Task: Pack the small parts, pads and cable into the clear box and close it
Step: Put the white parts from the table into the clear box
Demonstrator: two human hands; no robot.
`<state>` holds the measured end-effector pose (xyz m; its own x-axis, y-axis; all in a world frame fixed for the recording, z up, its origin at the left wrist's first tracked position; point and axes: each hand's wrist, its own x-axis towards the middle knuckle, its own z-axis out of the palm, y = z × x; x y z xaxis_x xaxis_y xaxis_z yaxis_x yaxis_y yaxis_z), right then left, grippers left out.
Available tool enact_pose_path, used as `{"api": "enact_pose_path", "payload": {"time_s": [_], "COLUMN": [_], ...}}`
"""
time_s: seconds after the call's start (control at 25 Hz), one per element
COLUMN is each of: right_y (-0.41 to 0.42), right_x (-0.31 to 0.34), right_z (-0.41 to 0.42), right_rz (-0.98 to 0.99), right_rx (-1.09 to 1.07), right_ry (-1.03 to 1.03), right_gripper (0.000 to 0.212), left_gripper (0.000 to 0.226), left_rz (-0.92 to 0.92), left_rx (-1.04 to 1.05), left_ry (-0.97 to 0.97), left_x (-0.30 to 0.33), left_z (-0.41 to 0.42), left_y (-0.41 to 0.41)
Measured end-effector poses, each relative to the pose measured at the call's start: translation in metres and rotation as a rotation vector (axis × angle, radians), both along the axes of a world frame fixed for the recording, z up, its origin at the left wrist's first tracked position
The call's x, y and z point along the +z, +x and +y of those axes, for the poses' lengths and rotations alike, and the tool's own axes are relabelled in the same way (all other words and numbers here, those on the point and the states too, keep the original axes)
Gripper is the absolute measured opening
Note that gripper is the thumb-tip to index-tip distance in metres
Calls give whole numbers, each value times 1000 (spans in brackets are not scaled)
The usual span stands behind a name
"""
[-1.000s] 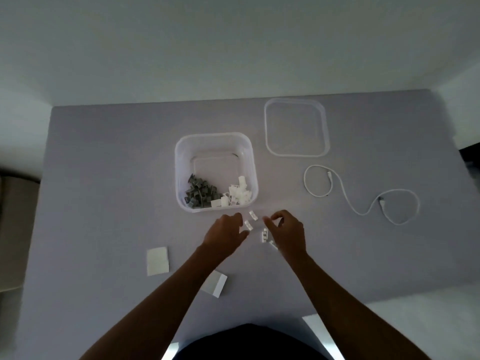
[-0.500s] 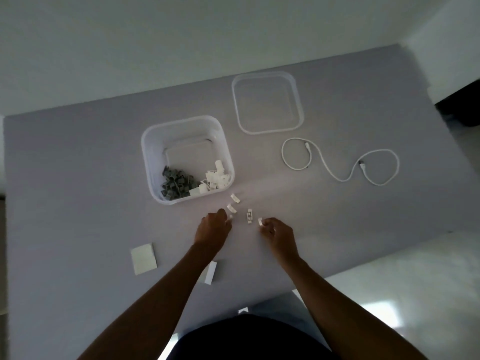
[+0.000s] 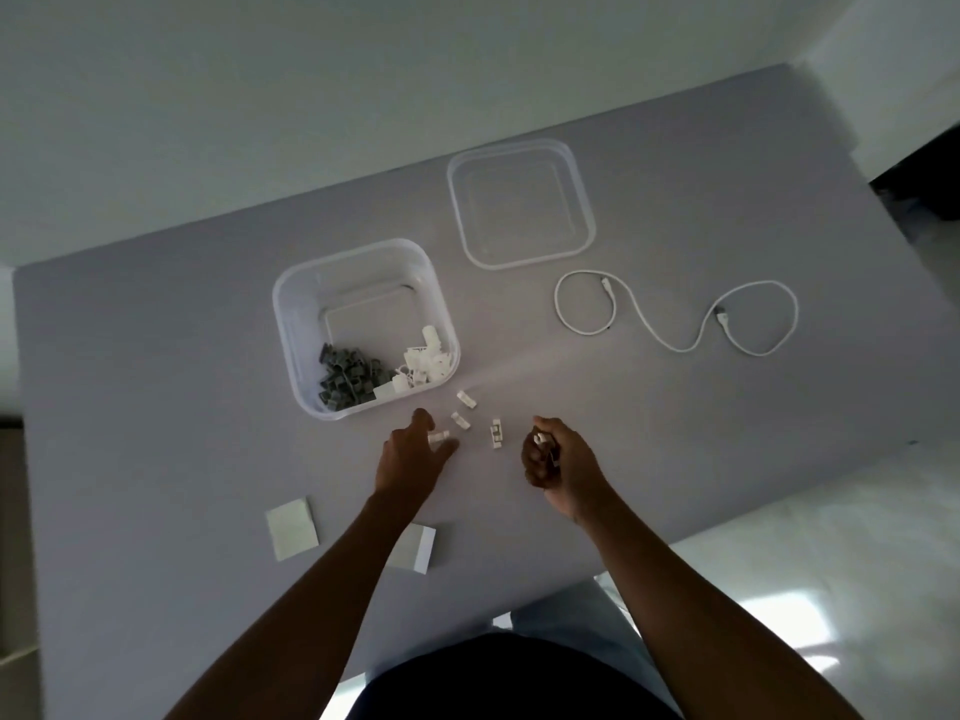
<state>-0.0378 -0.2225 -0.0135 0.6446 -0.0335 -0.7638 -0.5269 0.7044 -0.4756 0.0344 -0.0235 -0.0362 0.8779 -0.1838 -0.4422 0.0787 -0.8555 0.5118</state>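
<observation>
The clear box (image 3: 291,324) stands open on the grey table, with dark grey clips (image 3: 348,379) and white clips (image 3: 423,363) inside. Its lid (image 3: 521,202) lies to the back right. A white cable (image 3: 675,314) lies looped at the right. Three loose white clips (image 3: 466,399) (image 3: 460,420) (image 3: 496,433) lie in front of the box. My left hand (image 3: 413,457) pinches a white clip (image 3: 438,436) between thumb and fingers. My right hand (image 3: 558,459) is curled around white clips (image 3: 540,438). Two pads (image 3: 292,528) (image 3: 415,549) lie near my left forearm.
The table's front edge (image 3: 727,527) runs diagonally below my right arm, with pale floor beyond. A wall rises behind the table's far edge. A dark object (image 3: 924,184) stands off the table's right corner.
The view has tilted and shifted. My right hand picked a clip off the table and closed around it, drawing back slightly. My left hand closed thumb and fingers on another clip.
</observation>
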Motion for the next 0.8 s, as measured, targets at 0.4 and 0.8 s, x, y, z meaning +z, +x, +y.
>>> {"api": "enact_pose_path", "payload": {"time_s": [0.4, 0.8], "right_y": [16, 10], "right_x": [-13, -26], "right_z": [16, 29], "right_rz": [20, 9], "right_rx": [-36, 336], "right_ry": [-78, -930], "right_gripper": [17, 30], "left_gripper": [20, 55], "left_rz": [-132, -82], "left_rx": [-176, -130], "left_ry": [71, 64], "left_x": [-4, -1], "left_z": [-3, 5], "left_y": [-3, -2]}}
